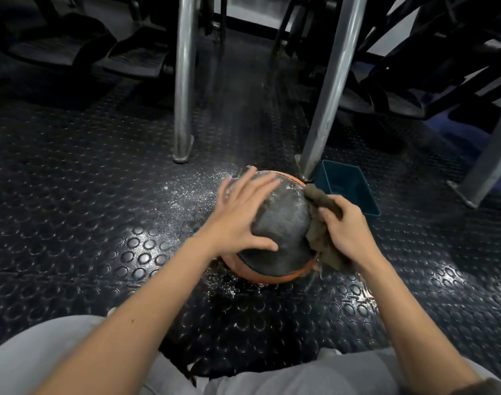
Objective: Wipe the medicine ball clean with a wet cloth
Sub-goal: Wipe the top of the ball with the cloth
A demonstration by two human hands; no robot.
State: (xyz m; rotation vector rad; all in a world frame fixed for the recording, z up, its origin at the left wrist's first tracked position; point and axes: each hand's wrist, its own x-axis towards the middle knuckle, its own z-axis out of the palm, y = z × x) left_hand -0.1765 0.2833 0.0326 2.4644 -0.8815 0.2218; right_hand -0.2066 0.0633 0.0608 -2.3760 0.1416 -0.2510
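A grey and orange medicine ball point(283, 238) sits on the black studded rubber floor in the middle of the view. My left hand point(240, 215) lies spread over its top and left side, fingers straight, pressing on it. My right hand point(346, 232) grips a crumpled brown cloth point(320, 243) and holds it against the ball's right side. The ball's grey panel looks wet and shiny. White specks and wet patches cover the floor around the ball.
A dark teal rectangular tub point(346, 186) stands just right of the ball, behind my right hand. Two steel legs point(183, 81) rise from the floor behind the ball. Black gym machine parts fill the back. My grey-trousered knees are at the bottom.
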